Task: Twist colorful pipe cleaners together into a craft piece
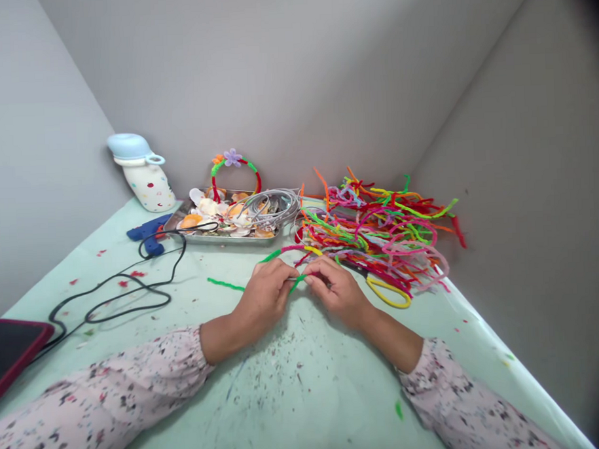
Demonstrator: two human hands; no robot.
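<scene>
My left hand (pixel 268 292) pinches a green pipe cleaner (pixel 226 284), whose loose end sticks out to the left over the table. Close beside it, my right hand (pixel 337 290) has its fingers pressed together on the same green strand, near its wrapped part. An arc of green, red and yellow pipe cleaner (pixel 291 248) shows just beyond both hands; its lower ends are hidden by the fingers. Behind, a finished-looking hoop (pixel 259 175) in red and green, with a purple and an orange flower on top, leans upright at the metal tray.
The metal tray (pixel 221 239) holds shells and coiled wire (pixel 279 205). Many pipe cleaners (pixel 378 228) lie right of it, with yellow-handled scissors (pixel 388 293) at their near edge. A blue glue gun (pixel 150 233), black cable (pixel 171 268), bottle (pixel 148 184) and phone (pixel 14 349) are left.
</scene>
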